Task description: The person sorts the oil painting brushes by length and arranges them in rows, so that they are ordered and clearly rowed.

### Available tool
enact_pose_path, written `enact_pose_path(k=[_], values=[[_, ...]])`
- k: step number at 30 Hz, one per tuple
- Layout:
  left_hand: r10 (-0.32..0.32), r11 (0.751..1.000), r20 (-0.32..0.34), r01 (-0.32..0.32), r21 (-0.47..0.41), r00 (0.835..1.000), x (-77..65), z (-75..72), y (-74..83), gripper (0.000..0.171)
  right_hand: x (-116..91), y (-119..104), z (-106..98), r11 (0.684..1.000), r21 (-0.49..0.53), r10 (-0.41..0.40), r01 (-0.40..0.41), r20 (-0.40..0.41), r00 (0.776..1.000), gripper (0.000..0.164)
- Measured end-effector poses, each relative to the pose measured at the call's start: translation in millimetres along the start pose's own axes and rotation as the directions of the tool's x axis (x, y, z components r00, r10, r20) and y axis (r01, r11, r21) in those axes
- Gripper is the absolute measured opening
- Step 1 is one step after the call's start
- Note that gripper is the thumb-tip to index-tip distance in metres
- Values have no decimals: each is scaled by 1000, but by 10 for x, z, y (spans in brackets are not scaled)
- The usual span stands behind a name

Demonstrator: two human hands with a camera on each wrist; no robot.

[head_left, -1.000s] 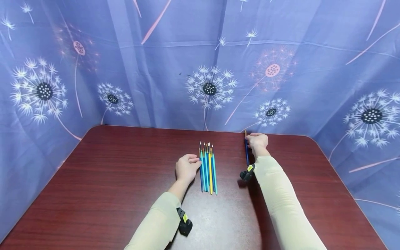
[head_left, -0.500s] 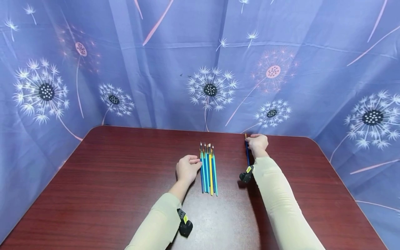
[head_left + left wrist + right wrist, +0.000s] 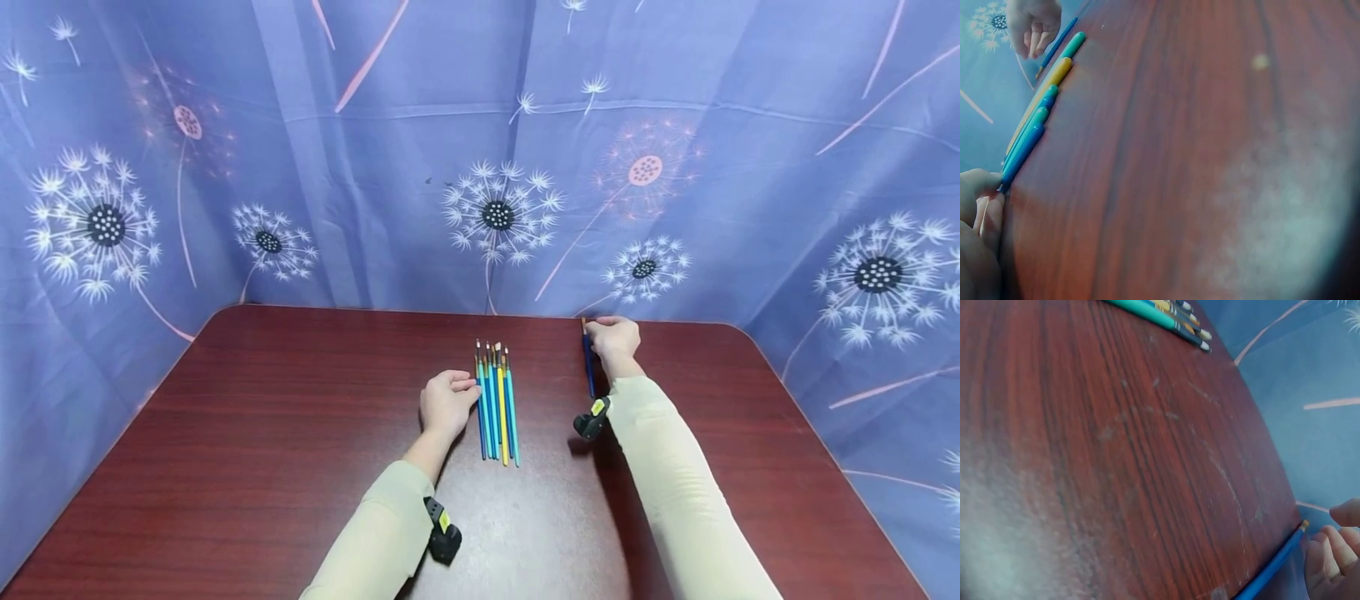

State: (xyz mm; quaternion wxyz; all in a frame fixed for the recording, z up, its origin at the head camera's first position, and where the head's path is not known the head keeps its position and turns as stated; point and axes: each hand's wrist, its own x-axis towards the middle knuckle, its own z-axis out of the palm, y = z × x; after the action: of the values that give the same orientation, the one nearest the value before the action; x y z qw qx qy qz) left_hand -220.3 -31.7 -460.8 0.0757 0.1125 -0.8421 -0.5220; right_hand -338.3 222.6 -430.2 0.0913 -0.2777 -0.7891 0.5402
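Several paintbrushes with teal, blue and yellow handles [image 3: 503, 417] lie side by side on the table, bristles toward the back. My left hand [image 3: 447, 407] is at the left side of this row, its fingertips right at the outermost dark blue paintbrush [image 3: 1025, 153]. A separate blue paintbrush [image 3: 588, 367] lies to the right near the back edge. Next to its bristle end is my right hand [image 3: 617, 340]. In the right wrist view, a gap shows between the loosely bent fingers [image 3: 1330, 556] and that blue paintbrush [image 3: 1272, 565].
The dark red wooden table [image 3: 262, 433] reaches back to a blue curtain [image 3: 390, 208] printed with dandelions. A black wrist camera [image 3: 444, 542] sits on the left sleeve and another camera [image 3: 591, 423] on the right.
The view has shifted slightly. Both hands and the paintbrushes keep nearly the same places.
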Motion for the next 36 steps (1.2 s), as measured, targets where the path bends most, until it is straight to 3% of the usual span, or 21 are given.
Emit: enact_pose_path(k=[12, 27, 36], values=[[-4, 1000, 3, 4, -21, 1000, 33, -2, -14, 27, -160, -37, 26, 993, 112, -38, 26, 107, 993, 33], [-11, 1000, 3, 11, -17, 1000, 41, 10, -24, 26, -459, -38, 168, 971, 236, -88, 33, 227, 970, 37], [-3, 1000, 6, 3, -11, 1000, 6, 19, -1, 25, -641, -16, 260, 977, 194, -136, 85, 266, 954, 35]])
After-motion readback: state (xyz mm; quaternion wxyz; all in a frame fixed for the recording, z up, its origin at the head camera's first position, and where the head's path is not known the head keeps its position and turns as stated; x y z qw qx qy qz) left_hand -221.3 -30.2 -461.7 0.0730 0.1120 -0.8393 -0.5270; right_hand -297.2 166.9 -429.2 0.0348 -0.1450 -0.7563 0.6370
